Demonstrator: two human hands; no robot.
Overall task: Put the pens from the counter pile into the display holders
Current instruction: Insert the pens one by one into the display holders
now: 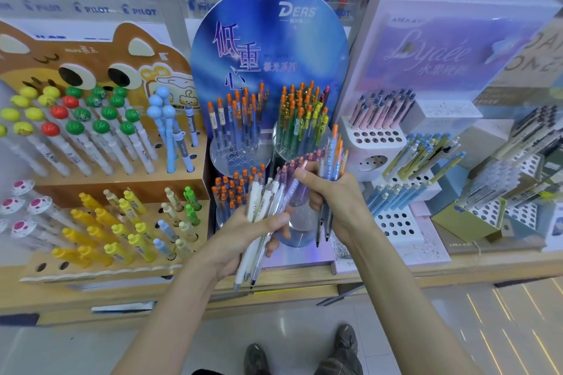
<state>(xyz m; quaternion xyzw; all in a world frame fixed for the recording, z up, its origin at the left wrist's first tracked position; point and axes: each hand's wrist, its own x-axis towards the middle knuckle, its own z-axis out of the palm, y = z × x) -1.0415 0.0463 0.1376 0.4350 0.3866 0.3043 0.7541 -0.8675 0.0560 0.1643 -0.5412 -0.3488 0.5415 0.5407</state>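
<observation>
My left hand (259, 230) grips a bundle of white and pale purple pens (268, 201), tips pointing down toward the counter edge. My right hand (332, 195) holds a smaller bunch of blue pens with orange caps (335, 152), and its thumb and forefinger touch the top of the purple pens in the left bundle. Both hands hover in front of the blue display stand (268, 49), just above its lower clear round holder (297, 231). Two upper clear holders (237, 155) carry orange-capped pens.
A brown cat-faced cardboard rack (91, 161) with ball-topped and yellow pens fills the left. A white and lilac display (377, 137) with pink and blue pens stands right, with boxed holders (481, 216) beyond. The wooden counter edge (396, 274) runs below; my shoes (344, 341) are on the tiled floor.
</observation>
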